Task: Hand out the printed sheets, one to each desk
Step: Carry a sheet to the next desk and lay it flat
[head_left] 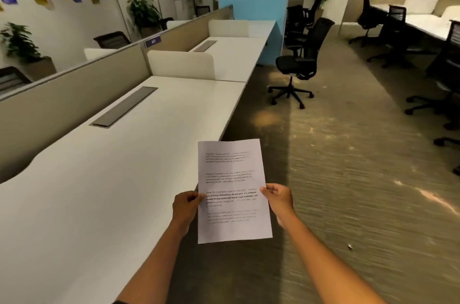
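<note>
Both hands pinch the sheets (232, 189) low centre, left hand (185, 206) and right hand (278, 198) closed on side edges. Light, floppy paper; edge grips look right.

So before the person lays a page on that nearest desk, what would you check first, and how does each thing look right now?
1. Printed sheets held securely: ok. The left hand pinches one edge and the right hand the other.
2. Only one page will come off: cannot tell. Seen from the front, the number of sheets in the hold is unclear.
3. Bare spot on the nearest desk: ok. The white top shows no clutter.
4. Landing spot away from the grey cable hatch: ok. It sits far back, by the divider.
5. Sheets over the desk: not ok. They hang past its edge, above the carpet.
</note>
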Demonstrator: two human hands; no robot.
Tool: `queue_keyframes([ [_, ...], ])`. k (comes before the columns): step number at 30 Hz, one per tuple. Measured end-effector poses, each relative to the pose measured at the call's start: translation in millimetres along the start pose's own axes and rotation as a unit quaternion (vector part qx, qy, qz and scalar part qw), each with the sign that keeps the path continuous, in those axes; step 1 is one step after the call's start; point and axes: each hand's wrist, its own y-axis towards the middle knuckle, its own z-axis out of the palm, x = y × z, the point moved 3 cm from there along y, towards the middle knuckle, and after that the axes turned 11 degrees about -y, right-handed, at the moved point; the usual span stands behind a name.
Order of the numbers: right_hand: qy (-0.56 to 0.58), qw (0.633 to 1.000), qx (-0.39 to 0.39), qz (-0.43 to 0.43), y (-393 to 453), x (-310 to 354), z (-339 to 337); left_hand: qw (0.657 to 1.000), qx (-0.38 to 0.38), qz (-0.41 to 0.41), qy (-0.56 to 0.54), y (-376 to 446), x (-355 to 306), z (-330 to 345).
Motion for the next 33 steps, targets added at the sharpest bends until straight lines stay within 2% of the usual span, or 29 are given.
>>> queue_keyframes([
  [9, -0.034, 0.999, 0.029, -0.014, 141.4, 51.4, -19.2, 0.999, -0.033, 0.002, -0.021, 101.9, -39.7, 66.0],
  [14, -0.060, 0.997, 0.050, -0.010, 209.5, 60.3, 4.4, 0.998, -0.043, -0.016, -0.038, 158.7, -39.2, 73.1],
  [22, -0.096, 0.992, 0.074, -0.018, 319.0, 92.6, 72.9, 0.993, -0.020, -0.040, -0.105, 279.7, -44.4, 55.0],
  [27, -0.123, 0.989, 0.085, -0.021, 396.3, 139.4, 140.0, 0.990, -0.025, -0.064, -0.125, 359.5, -51.7, 16.1],
  [33, -0.164, 0.978, 0.126, -0.025, 445.2, 179.4, 233.8, 0.987, -0.090, -0.075, -0.112, 405.1, -53.3, -41.6],
])
